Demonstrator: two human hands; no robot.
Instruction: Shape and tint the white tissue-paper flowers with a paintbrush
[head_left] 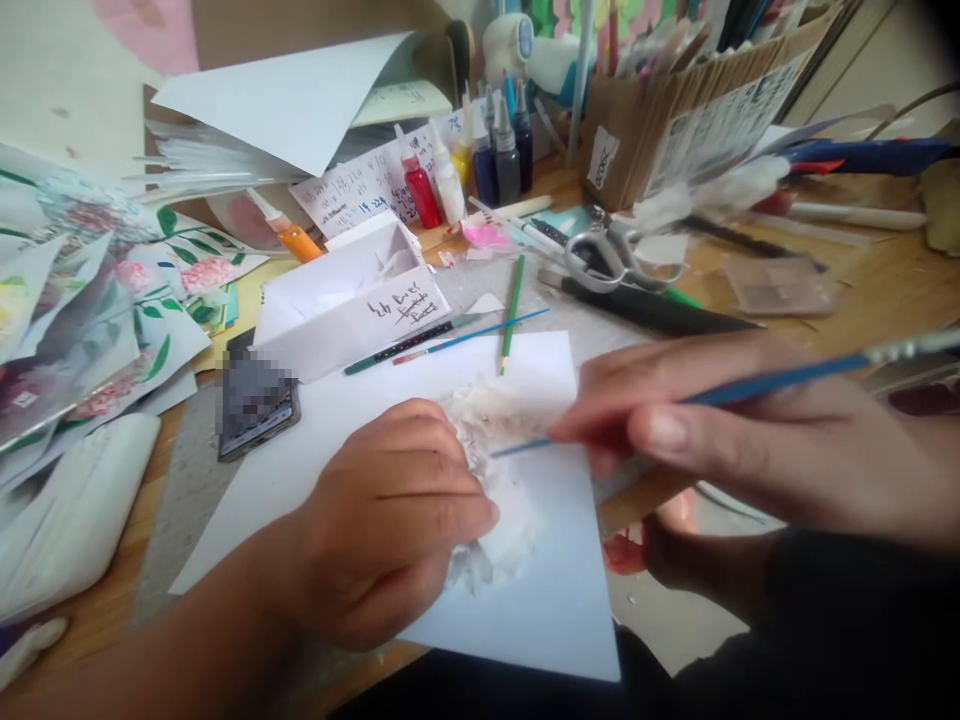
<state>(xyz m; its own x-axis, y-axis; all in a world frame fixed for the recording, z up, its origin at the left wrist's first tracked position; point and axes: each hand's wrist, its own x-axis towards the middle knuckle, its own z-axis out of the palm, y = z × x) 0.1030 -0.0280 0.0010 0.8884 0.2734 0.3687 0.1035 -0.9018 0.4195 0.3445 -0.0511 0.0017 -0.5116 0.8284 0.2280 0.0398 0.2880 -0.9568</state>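
Note:
My left hand [397,520] is closed, its fingers curled down over the sheet of white paper [540,620]. What it grips, if anything, is hidden beneath the fingers. Around it on the paper shows a patch of crinkled, whitish translucent material [487,420], blurred. Pinched in my right hand [720,430] is a slim blue paintbrush [780,382]. The brush's thin end points left, just over the whitish patch; whether it touches cannot be made out. A silvery section of the brush lies to the right of the hand.
Beyond the paper lie a green pencil [514,310], another blue brush [480,333], a white box [352,290] and scissors [619,262]. A phone [259,410] lies left. Colour bottles [420,185] and a cardboard box [675,120] stand behind; painted sheets [97,300] crowd the left.

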